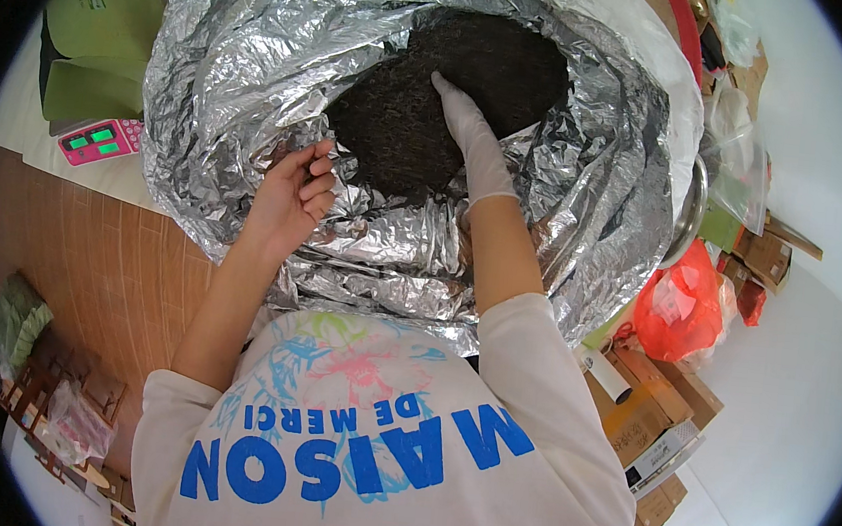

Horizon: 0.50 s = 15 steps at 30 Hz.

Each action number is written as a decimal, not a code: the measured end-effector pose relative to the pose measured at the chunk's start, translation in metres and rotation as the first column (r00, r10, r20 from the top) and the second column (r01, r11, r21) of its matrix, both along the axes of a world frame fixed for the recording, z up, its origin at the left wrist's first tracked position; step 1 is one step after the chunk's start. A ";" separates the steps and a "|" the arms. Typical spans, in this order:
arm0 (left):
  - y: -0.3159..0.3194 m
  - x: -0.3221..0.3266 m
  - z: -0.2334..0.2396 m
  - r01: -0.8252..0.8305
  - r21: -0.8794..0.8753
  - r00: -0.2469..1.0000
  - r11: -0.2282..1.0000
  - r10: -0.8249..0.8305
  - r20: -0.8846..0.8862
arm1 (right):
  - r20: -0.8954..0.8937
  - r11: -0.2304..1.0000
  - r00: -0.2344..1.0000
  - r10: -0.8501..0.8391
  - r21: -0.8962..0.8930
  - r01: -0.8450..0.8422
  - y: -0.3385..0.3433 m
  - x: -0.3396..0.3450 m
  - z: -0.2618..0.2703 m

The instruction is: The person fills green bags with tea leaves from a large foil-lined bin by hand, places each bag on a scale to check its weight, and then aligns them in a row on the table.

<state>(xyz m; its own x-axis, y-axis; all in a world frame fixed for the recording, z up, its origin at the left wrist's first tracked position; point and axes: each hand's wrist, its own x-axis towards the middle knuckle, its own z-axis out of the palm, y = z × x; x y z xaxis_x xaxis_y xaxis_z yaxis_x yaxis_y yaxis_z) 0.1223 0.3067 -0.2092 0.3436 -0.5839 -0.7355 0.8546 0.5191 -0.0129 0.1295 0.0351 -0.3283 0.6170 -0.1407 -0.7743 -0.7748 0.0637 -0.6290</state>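
Before me lies a large crumpled silver foil liner (251, 60) folded open around a dark mass (403, 119) of dry, leafy-looking material. My right hand (473, 136), in a thin white glove, rests on the dark material with its thumb or a fingertip pointing up; its other fingers are hard to make out, so I cannot tell whether it grips any. My bare left hand (304, 181) is at the left lower edge of the opening, beside the foil, palm partly up and fingers loosely curled, with nothing visible held in it.
At the left, a pink digital scale (101, 140) with lit green displays stands by green bags (102, 47) on a pale tabletop. To the right are a metal bowl's rim (688, 211), a red plastic bag (680, 301) and cardboard boxes (633, 409). Wooden flooring (121, 252) shows at the lower left.
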 end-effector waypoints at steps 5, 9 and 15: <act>0.001 0.001 -0.001 -0.018 -0.019 1.000 1.000 0.018 -0.003 | -0.082 0.977 0.996 -0.042 0.204 0.058 0.004 0.012 0.006; -0.001 0.001 0.000 -0.007 0.001 1.000 1.000 0.007 0.000 | -0.189 0.991 0.978 0.083 0.123 -0.060 0.003 0.021 0.021; -0.002 0.001 0.003 0.002 0.086 0.999 0.996 -0.005 0.044 | -0.273 0.615 0.825 0.494 -0.561 -0.554 0.011 0.030 0.066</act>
